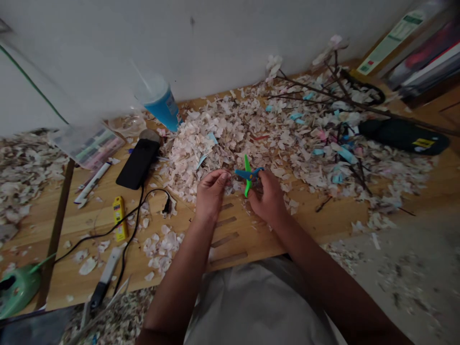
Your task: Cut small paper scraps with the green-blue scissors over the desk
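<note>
My right hand (269,199) is closed on a small pair of scissors (248,174) with green and blue handles, held just above the wooden table (82,218). My left hand (211,191) is curled beside them, its fingertips pinched on a small pale scrap that is too small to name. Both hands sit at the near edge of a wide heap of pale paper scraps (230,136) that covers the middle of the table.
A blue cup (162,105), a black phone (138,163) with its cable, a yellow cutter (120,218), pens and a clear box lie at left. Dark twigs (338,96) and a black case (404,135) lie at right. Scraps litter the floor.
</note>
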`<state>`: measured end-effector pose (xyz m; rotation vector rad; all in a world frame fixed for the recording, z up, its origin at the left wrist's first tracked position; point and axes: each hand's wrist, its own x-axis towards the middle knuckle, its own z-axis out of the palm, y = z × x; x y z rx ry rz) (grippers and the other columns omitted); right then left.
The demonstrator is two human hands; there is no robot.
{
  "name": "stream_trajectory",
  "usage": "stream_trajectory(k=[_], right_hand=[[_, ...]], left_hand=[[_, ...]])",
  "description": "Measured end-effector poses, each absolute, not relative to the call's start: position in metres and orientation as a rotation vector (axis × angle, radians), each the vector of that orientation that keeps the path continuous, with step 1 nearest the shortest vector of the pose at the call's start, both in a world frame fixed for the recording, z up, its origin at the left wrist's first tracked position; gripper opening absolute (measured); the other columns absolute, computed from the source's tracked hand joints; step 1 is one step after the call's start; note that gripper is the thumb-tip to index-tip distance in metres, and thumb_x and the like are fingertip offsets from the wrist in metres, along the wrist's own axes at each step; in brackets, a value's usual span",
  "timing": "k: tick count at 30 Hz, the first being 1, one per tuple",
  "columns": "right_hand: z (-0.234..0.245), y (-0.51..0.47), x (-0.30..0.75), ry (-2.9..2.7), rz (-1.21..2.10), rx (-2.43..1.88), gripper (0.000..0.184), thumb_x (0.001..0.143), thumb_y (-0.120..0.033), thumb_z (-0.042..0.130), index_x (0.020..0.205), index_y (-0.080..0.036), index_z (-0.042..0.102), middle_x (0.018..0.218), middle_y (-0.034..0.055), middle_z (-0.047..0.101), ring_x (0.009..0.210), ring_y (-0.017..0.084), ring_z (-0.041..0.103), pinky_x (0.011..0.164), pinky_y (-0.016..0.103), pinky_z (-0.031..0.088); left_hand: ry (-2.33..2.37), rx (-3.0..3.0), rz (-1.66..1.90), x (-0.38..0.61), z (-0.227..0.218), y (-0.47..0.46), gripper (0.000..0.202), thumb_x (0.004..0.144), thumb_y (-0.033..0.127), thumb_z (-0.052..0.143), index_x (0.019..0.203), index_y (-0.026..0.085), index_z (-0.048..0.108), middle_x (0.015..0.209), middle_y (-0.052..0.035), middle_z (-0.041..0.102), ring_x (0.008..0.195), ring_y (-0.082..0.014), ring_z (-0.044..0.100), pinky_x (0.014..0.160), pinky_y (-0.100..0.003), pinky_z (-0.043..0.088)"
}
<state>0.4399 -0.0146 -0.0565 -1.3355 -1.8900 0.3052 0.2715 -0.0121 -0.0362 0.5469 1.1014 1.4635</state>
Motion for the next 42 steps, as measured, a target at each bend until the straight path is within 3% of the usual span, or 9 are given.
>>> stream_trajectory(k=[7, 12, 42], right_hand=[[-0.055, -0.013, 0.436, -2.090, 0.354, -1.308, 0.034, 0.078, -0.023, 0.058, 0.112, -0.020, 0.052, 0.097, 0.0121, 0.062, 0.093, 0.031, 0.058, 0.084, 0.048, 0.048], [-0.054, -0.014, 0.436, -2.139, 0.385, -1.300, 0.037, 0.078, -0.024, 0.060, 0.114, -0.019, 0.053, 0.105, 0.0146, 0.065, 0.100, 0.033, 0.059, 0.088, 0.050, 0.047], [-0.052, -0.013, 0.437, -2.153, 0.477, -1.266, 0.030, 0.079, -0.022, 0.060, 0.109, -0.020, 0.057, 0.098, 0.0113, 0.068, 0.093, 0.030, 0.063, 0.084, 0.045, 0.046]], left_hand=[[0.991, 0.473, 1.510, 0.274, -0.033, -0.013, 0.036, 0.060, 0.035, 0.092, 0.085, 0.019, 0.070, 0.080, 0.0030, 0.070, 0.071, -0.0071, 0.065, 0.072, -0.020, 0.055], [0.971, 0.469, 1.481, 0.278, -0.027, -0.015, 0.040, 0.053, 0.037, 0.094, 0.079, 0.018, 0.070, 0.077, 0.0017, 0.070, 0.070, -0.0084, 0.064, 0.072, -0.021, 0.054], [1.087, 0.773, 1.507, 0.272, -0.039, -0.014, 0.024, 0.069, 0.030, 0.084, 0.084, 0.020, 0.068, 0.077, 0.0018, 0.067, 0.067, -0.0083, 0.060, 0.067, -0.020, 0.048]])
